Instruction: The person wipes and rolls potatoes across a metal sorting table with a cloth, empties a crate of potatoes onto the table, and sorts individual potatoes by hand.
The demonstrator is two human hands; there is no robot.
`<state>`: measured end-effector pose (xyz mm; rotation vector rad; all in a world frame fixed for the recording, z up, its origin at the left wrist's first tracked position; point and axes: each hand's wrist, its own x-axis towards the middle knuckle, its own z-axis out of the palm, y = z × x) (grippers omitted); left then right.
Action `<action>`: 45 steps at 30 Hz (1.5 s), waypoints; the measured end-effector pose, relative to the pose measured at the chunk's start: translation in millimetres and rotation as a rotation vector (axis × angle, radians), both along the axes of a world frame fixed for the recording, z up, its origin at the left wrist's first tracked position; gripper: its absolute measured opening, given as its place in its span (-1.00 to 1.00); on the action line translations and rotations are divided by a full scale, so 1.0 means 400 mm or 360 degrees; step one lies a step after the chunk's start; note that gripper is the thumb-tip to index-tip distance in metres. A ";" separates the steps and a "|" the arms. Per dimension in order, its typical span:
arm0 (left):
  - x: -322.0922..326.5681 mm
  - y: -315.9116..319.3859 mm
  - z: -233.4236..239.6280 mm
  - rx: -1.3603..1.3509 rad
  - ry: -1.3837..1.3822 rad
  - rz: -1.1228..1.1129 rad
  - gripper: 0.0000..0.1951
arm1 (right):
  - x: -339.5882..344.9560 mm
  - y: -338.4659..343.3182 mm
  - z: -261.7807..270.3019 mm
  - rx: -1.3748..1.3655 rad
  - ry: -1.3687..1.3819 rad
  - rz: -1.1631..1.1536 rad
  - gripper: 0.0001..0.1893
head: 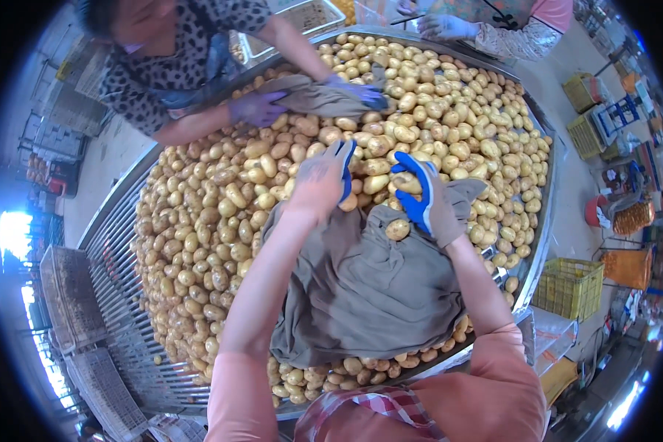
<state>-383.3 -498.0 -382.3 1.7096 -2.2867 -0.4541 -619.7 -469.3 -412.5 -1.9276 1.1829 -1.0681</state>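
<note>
A wide heap of potatoes covers the sorting table before me, with a grey-brown cloth spread over its near part. My left hand, in a grey glove with a blue palm, is over the potatoes at the cloth's far edge. Its palm side is mostly hidden, so its grip cannot be made out. My right hand, gloved alike, has its blue fingers and thumb around a potato. One loose potato lies on the cloth just below that hand.
Across the table, a person's purple-gloved hands rest on another grey cloth. A second person's gloved hand is beyond the far rim. Metal slats run along the left. A yellow crate stands right; plastic crates stand left.
</note>
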 end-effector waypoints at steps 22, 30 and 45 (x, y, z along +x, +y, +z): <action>0.031 0.271 0.078 0.0076 0.1004 -0.0047 -0.63 | 0.080 0.305 0.039 0.1818 -0.2566 -0.0062 -0.63; -0.066 0.494 0.153 0.0485 0.0642 -0.0730 -0.12 | -0.313 0.879 -0.035 0.1315 -0.3084 -0.0461 -0.67; 0.084 0.557 -0.116 0.0479 -0.0504 -0.0452 0.04 | -0.372 0.877 -0.022 0.0111 0.1202 -0.0971 -0.60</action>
